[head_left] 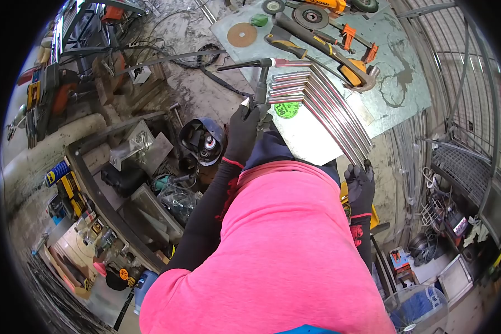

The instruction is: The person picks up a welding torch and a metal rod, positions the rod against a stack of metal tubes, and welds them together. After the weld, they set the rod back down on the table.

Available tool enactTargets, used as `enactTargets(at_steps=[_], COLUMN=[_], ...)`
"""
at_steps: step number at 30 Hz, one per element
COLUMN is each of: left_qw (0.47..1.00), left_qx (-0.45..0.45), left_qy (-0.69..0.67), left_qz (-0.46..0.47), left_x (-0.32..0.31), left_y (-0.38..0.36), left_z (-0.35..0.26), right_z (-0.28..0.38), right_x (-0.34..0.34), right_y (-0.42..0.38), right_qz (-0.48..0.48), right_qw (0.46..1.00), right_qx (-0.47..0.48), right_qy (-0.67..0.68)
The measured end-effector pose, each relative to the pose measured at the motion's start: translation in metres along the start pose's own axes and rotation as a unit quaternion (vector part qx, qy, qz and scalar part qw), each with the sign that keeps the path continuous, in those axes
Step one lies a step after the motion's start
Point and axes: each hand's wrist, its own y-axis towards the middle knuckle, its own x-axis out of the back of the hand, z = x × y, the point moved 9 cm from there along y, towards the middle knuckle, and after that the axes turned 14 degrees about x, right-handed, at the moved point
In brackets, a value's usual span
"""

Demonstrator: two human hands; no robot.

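My left hand (pixel 244 132), in a black glove, is closed around the lower part of a dark torch-like tool (pixel 262 83). The tool's head lies beside the upper ends of several bent, shiny metal tubes (pixel 337 111), nested in a chevron shape on the metal-topped table (pixel 417 83). At the tubes' lower right ends is my right hand (pixel 360 186), also gloved, its fingers curled against them; the exact grip is partly hidden. A round green sticker (pixel 286 109) shows between the tubes and my body.
On the table's far side are a hammer (pixel 323 47), an orange clamp (pixel 348 38), a brown disc (pixel 242 34) and a grinder (pixel 312 16). A dark helmet (pixel 202 142) and a cluttered bin (pixel 108 209) stand at left. A wire rack (pixel 465 167) is at right.
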Motion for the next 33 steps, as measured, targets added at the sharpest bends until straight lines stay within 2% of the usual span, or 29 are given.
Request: enactTargets(at_steps=[3, 7, 9, 13, 15, 16, 18, 22, 28, 30, 33], left_qw=[0.999, 0.999, 0.999, 1.0, 0.999, 0.997, 0.998, 0.999, 0.999, 1.0, 1.0], left_qx=[-0.029, 0.019, 0.022, -0.002, -0.006, -0.032, -0.02, 0.011, -0.007, -0.005, -0.01], left_qy=[-0.007, -0.026, 0.024, 0.009, 0.049, 0.072, 0.065, 0.033, 0.037, 0.02, 0.017], left_qz=[-0.012, -0.014, -0.014, 0.003, -0.009, -0.009, 0.002, -0.008, -0.001, -0.005, -0.001], left_x=[0.002, 0.005, -0.001, -0.005, -0.003, 0.01, 0.013, 0.003, 0.004, 0.001, 0.005], left_y=[0.004, 0.007, 0.002, 0.004, 0.004, 0.016, 0.016, 0.01, 0.01, 0.005, 0.009], left_z=[0.001, 0.01, 0.005, 0.004, 0.0, 0.008, 0.011, 0.01, 0.006, 0.005, 0.007], right_z=[-0.005, -0.012, -0.016, -0.013, -0.019, -0.019, -0.015, -0.011, -0.005, 0.006, 0.01], right_x=[0.0, 0.006, 0.014, 0.019, 0.017, 0.021, 0.024, 0.023, 0.011, 0.009, -0.001], right_y=[-0.006, -0.007, -0.008, -0.013, -0.011, -0.01, -0.011, -0.009, -0.01, -0.009, -0.007], right_qz=[-0.022, 0.038, 0.033, -0.033, -0.022, -0.025, -0.042, -0.029, -0.023, -0.024, 0.009], right_qw=[0.996, 0.982, 0.979, 0.992, 0.993, 0.997, 0.999, 0.999, 0.999, 0.994, 0.99], right_qx=[-0.009, -0.026, -0.038, -0.041, -0.049, -0.029, -0.006, -0.014, -0.014, 0.041, 0.066], right_qy=[0.081, 0.183, 0.196, 0.112, 0.104, 0.073, 0.026, 0.022, 0.022, -0.101, -0.123])
